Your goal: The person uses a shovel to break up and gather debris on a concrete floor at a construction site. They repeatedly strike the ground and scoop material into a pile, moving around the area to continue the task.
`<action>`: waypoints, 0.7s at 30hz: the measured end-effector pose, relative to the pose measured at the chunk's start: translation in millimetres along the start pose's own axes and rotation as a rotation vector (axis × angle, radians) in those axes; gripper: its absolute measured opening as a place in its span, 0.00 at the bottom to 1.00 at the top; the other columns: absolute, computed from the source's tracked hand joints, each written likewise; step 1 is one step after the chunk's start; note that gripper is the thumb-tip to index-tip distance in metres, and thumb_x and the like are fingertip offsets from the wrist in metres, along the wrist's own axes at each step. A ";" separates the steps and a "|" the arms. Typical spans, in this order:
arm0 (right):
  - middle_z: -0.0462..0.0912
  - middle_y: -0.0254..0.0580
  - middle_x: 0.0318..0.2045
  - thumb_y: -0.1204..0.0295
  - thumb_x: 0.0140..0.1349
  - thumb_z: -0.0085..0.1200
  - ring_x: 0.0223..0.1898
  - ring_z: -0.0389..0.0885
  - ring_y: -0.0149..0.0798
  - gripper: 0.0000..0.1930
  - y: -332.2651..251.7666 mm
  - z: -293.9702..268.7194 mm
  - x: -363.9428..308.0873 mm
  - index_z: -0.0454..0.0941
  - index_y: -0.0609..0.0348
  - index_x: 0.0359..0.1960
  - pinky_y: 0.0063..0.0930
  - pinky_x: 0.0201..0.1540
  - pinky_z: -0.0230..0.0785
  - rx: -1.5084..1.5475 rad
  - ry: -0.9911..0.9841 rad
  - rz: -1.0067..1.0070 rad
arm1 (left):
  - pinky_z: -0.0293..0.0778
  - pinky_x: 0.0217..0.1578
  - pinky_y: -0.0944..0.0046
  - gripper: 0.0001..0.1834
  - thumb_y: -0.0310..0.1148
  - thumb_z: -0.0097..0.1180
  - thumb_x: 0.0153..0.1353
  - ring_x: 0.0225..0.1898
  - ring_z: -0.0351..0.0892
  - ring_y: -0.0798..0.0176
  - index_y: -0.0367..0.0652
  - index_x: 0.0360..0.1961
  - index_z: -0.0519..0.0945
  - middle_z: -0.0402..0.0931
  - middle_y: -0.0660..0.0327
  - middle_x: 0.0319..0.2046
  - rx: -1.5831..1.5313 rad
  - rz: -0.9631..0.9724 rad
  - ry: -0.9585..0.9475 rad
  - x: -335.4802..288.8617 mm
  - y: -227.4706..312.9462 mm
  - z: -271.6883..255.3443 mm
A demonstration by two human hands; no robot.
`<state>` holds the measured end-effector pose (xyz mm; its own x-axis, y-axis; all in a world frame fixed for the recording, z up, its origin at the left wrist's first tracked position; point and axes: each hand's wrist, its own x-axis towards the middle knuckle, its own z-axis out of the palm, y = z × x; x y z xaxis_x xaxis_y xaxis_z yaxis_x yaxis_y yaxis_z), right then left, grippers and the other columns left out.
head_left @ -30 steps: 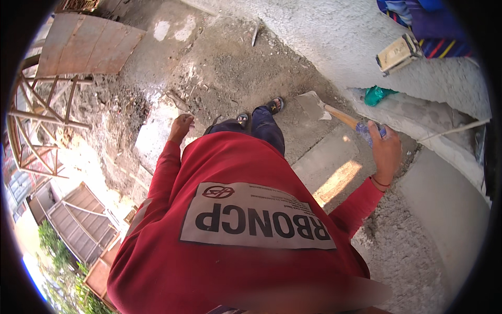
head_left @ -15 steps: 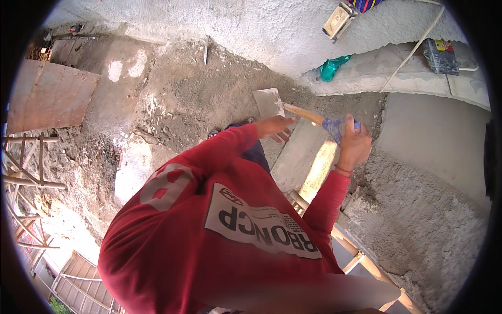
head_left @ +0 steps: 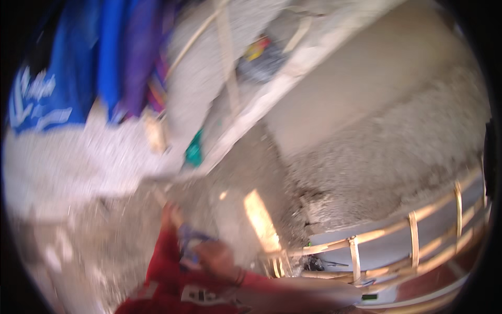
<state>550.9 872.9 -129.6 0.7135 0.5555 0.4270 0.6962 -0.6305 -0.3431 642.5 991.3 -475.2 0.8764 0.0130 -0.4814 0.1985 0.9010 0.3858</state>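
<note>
My right hand (head_left: 215, 258) is closed round the blue-wrapped grip of a short-handled shovel (head_left: 189, 236), low in front of my red shirt. Farther along the handle, my left hand (head_left: 171, 213) appears wrapped round the wooden shaft. A pale stretch of the shaft shows just beyond its fingers. Motion blurs both hands, and the shovel's blade cannot be made out against the grey-brown ground.
Blue and purple cloths (head_left: 112, 57) hang by a rough wall at far left. A green plastic bag (head_left: 194, 149) lies beside a concrete ledge (head_left: 251, 123). A dark container (head_left: 261, 62) rests behind it. Bamboo railing (head_left: 387, 269) runs along the lower right.
My view has swung to the right, bringing in the hanging cloths and more bamboo railing. The left hand, open beside the shovel before, is now on its shaft. The right hand keeps the grip.
</note>
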 end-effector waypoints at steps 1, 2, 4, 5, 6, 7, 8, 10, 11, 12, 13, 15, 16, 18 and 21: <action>0.78 0.41 0.24 0.55 0.51 0.69 0.26 0.80 0.45 0.19 11.0 38.2 -10.6 0.78 0.55 0.32 0.35 0.34 0.75 0.018 -0.006 0.010 | 0.73 0.54 0.55 0.24 0.29 0.60 0.59 0.52 0.76 0.52 0.39 0.58 0.73 0.75 0.52 0.50 0.100 0.037 0.023 19.7 26.6 -14.1; 0.79 0.41 0.24 0.55 0.51 0.69 0.26 0.80 0.45 0.19 20.5 68.2 -10.4 0.78 0.55 0.32 0.35 0.34 0.75 0.078 0.015 0.049 | 0.73 0.53 0.55 0.24 0.29 0.60 0.59 0.51 0.76 0.52 0.39 0.57 0.73 0.75 0.52 0.50 0.226 0.058 0.025 48.9 54.8 -20.5; 0.79 0.41 0.24 0.56 0.52 0.68 0.26 0.80 0.44 0.18 39.3 77.9 17.8 0.78 0.55 0.32 0.35 0.33 0.74 0.088 0.067 0.104 | 0.73 0.53 0.55 0.23 0.29 0.59 0.60 0.51 0.76 0.52 0.38 0.56 0.73 0.76 0.52 0.49 0.399 0.099 -0.008 95.2 97.9 7.3; 0.79 0.41 0.24 0.56 0.53 0.68 0.26 0.80 0.44 0.17 48.4 84.8 26.5 0.78 0.55 0.32 0.35 0.32 0.74 0.093 0.108 0.153 | 0.73 0.53 0.55 0.22 0.29 0.59 0.60 0.50 0.76 0.52 0.38 0.56 0.74 0.76 0.52 0.49 0.482 0.108 -0.032 111.4 115.5 24.1; 0.79 0.41 0.24 0.57 0.53 0.67 0.25 0.80 0.43 0.17 54.0 88.5 32.4 0.78 0.56 0.32 0.35 0.32 0.74 0.091 0.151 0.208 | 0.73 0.53 0.55 0.21 0.29 0.59 0.60 0.50 0.77 0.53 0.38 0.55 0.74 0.76 0.52 0.48 0.551 0.102 -0.055 121.7 124.0 37.1; 0.79 0.41 0.24 0.57 0.53 0.67 0.25 0.80 0.43 0.17 57.2 89.1 34.6 0.78 0.56 0.32 0.35 0.32 0.74 0.085 0.185 0.277 | 0.73 0.52 0.55 0.21 0.29 0.58 0.60 0.50 0.77 0.53 0.38 0.54 0.74 0.77 0.52 0.48 0.616 0.077 -0.075 127.8 126.6 44.3; 0.79 0.41 0.24 0.57 0.54 0.67 0.25 0.80 0.43 0.16 59.4 89.1 36.6 0.78 0.56 0.32 0.35 0.31 0.74 0.075 0.212 0.345 | 0.73 0.52 0.55 0.20 0.29 0.58 0.60 0.49 0.77 0.53 0.37 0.54 0.75 0.77 0.52 0.47 0.670 0.053 -0.100 133.9 126.4 53.1; 0.79 0.40 0.24 0.58 0.55 0.66 0.24 0.79 0.42 0.16 62.3 88.5 38.0 0.78 0.56 0.32 0.34 0.31 0.74 0.058 0.257 0.485 | 0.73 0.52 0.55 0.19 0.29 0.58 0.60 0.49 0.77 0.53 0.37 0.53 0.75 0.77 0.52 0.46 0.756 -0.006 -0.144 142.6 122.9 61.8; 0.79 0.40 0.24 0.59 0.55 0.65 0.24 0.79 0.42 0.15 64.5 90.0 40.9 0.78 0.57 0.32 0.34 0.30 0.74 0.050 0.279 0.538 | 0.73 0.52 0.55 0.19 0.29 0.57 0.60 0.48 0.77 0.54 0.37 0.52 0.76 0.78 0.52 0.46 0.790 -0.022 -0.170 147.8 123.3 68.0; 0.80 0.40 0.25 0.59 0.55 0.65 0.24 0.79 0.42 0.15 66.4 92.3 42.2 0.78 0.57 0.32 0.34 0.30 0.74 0.051 0.298 0.599 | 0.73 0.51 0.55 0.18 0.29 0.57 0.60 0.48 0.77 0.54 0.36 0.52 0.76 0.78 0.52 0.45 0.822 -0.039 -0.188 151.2 123.5 67.1; 0.80 0.40 0.25 0.59 0.56 0.65 0.24 0.79 0.41 0.15 69.1 91.7 43.5 0.78 0.57 0.32 0.34 0.29 0.73 0.050 0.314 0.653 | 0.73 0.51 0.55 0.18 0.29 0.57 0.60 0.48 0.78 0.54 0.36 0.51 0.76 0.78 0.51 0.45 0.843 -0.052 -0.202 155.4 122.5 67.7; 0.80 0.40 0.25 0.60 0.57 0.64 0.23 0.79 0.41 0.14 72.1 96.4 46.0 0.78 0.57 0.32 0.34 0.29 0.73 0.065 0.351 0.760 | 0.74 0.51 0.55 0.17 0.29 0.56 0.60 0.47 0.78 0.54 0.35 0.50 0.77 0.79 0.51 0.44 0.893 -0.060 -0.227 162.2 129.7 64.2; 0.80 0.40 0.25 0.60 0.57 0.63 0.23 0.79 0.40 0.14 71.8 99.4 48.3 0.78 0.57 0.32 0.34 0.28 0.73 0.084 0.371 0.813 | 0.74 0.50 0.55 0.16 0.29 0.56 0.61 0.47 0.78 0.55 0.35 0.49 0.77 0.79 0.51 0.44 0.916 -0.062 -0.241 164.5 133.7 64.9; 0.80 0.40 0.25 0.61 0.58 0.63 0.23 0.79 0.40 0.13 69.5 104.5 47.1 0.78 0.58 0.32 0.33 0.28 0.73 0.125 0.408 0.935 | 0.74 0.50 0.56 0.15 0.29 0.56 0.61 0.46 0.78 0.55 0.35 0.48 0.78 0.80 0.51 0.43 0.964 -0.098 -0.259 164.7 134.9 60.2; 0.80 0.39 0.25 0.62 0.59 0.61 0.22 0.79 0.39 0.12 58.8 119.6 37.3 0.78 0.58 0.32 0.33 0.27 0.73 0.217 0.489 1.118 | 0.74 0.49 0.56 0.14 0.29 0.55 0.61 0.45 0.79 0.56 0.34 0.47 0.78 0.80 0.51 0.41 1.034 -0.152 -0.281 164.3 131.2 44.3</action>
<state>627.9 921.4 -233.9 0.8523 -0.5193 0.0621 -0.2437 -0.4994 -0.8314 832.0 1092.4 -468.9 0.8544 -0.2865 -0.4334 0.4724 0.0812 0.8776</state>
